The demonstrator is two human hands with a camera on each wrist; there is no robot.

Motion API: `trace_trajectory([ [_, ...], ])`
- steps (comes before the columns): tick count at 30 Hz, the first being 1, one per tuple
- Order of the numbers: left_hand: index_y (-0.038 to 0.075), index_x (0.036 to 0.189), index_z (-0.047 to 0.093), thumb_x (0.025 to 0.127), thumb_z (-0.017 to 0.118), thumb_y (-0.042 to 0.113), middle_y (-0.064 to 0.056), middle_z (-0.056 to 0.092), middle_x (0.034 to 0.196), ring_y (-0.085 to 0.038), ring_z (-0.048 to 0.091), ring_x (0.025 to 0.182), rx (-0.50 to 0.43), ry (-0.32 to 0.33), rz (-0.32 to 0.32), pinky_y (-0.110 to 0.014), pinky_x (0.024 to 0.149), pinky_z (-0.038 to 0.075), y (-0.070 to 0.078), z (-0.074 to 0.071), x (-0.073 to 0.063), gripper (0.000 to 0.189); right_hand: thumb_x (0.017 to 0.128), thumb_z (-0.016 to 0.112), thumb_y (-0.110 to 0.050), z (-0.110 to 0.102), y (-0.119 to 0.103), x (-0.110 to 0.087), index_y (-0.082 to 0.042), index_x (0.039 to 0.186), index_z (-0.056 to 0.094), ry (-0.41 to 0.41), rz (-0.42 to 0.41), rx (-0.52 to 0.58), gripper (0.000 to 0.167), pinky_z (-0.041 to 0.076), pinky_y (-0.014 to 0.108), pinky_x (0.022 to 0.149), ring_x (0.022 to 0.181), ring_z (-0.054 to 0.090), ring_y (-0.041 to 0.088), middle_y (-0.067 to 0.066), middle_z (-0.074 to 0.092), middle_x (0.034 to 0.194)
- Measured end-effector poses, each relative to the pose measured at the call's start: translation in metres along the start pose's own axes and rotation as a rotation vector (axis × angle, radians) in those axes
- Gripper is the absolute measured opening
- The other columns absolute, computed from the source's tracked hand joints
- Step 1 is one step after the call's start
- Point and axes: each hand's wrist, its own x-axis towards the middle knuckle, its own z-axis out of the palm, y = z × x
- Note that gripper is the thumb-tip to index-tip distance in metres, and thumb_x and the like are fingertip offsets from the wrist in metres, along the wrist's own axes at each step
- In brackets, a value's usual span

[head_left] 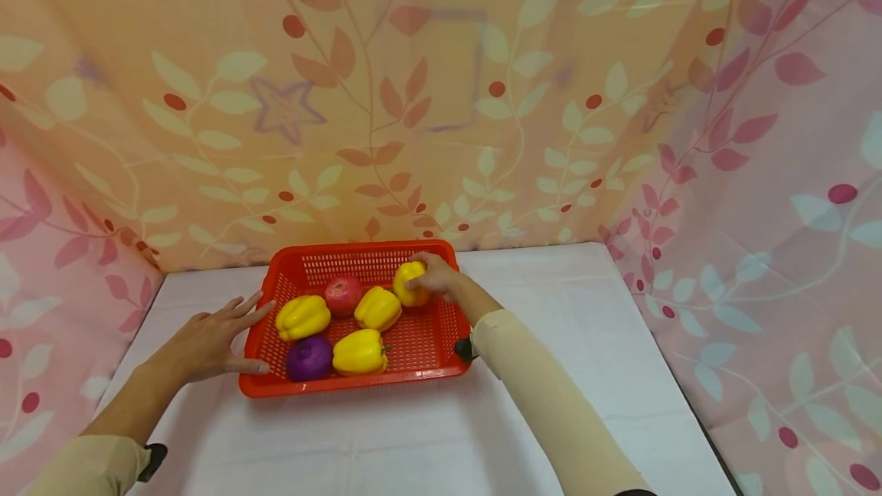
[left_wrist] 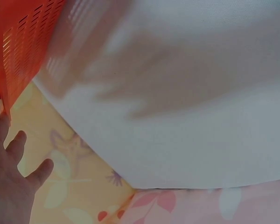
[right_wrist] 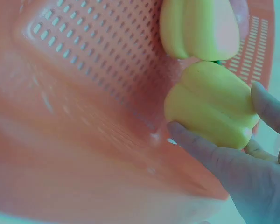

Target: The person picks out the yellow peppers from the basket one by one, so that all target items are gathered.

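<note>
A red plastic basket with perforated sides holds several yellow bell peppers. My right hand grips one yellow bell pepper near the basket's back right corner. In the right wrist view, thumb and fingers lie on either side of that pepper, with another pepper close by. At the basket's left rim is my left hand, fingers spread and mostly straight. More yellow peppers lie inside, along with a round purple vegetable and a reddish-pink round fruit.
The basket stands on a white-covered table. Patterned cloth hangs behind the table, and pink leafy cloth borders it at the sides. In the left wrist view, a hand's shadow falls across the white cover.
</note>
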Motion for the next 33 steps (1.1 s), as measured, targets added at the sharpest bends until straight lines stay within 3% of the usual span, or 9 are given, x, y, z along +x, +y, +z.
trace_trajectory([
  [10,0.014,0.153,0.040,0.069,0.069,0.077,-0.020,0.033,0.158,-0.052,0.034,0.137,0.000,0.012,0.014,-0.074,0.096,0.036,-0.001,0.000,0.002,0.109,0.091,0.070,-0.002,-0.021,-0.033,-0.016,-0.005,0.144,0.044,-0.055,-0.128,-0.061,0.059,0.056,0.039,0.088,0.108,0.055,0.030,0.017,0.049,0.129],
  [15,0.012,0.152,0.042,0.070,0.068,0.077,-0.021,0.033,0.157,-0.051,0.034,0.138,0.001,0.009,0.021,-0.074,0.096,0.036,0.001,0.001,0.003,0.108,0.092,0.069,-0.003,-0.040,-0.042,-0.031,-0.007,0.148,0.041,-0.069,-0.192,-0.075,0.063,0.054,0.037,0.092,0.113,0.054,0.030,0.017,0.048,0.134],
  [21,0.012,0.152,0.041,0.070,0.071,0.075,-0.021,0.033,0.158,-0.051,0.033,0.138,-0.009,0.002,0.008,-0.074,0.096,0.035,0.003,-0.002,0.002,0.108,0.092,0.067,-0.002,-0.073,-0.029,-0.042,-0.008,0.148,0.040,-0.064,-0.195,-0.011,0.062,0.052,0.045,0.094,0.115,0.054,0.032,0.019,0.048,0.135],
  [33,0.013,0.152,0.041,0.069,0.070,0.076,-0.021,0.033,0.157,-0.052,0.034,0.137,-0.002,0.002,0.005,-0.074,0.096,0.036,0.001,0.001,-0.001,0.108,0.094,0.067,-0.006,-0.146,0.006,-0.058,-0.006,0.153,0.031,0.110,-0.136,-0.042,0.069,0.044,0.059,0.103,0.128,0.043,0.042,0.023,0.038,0.147],
])
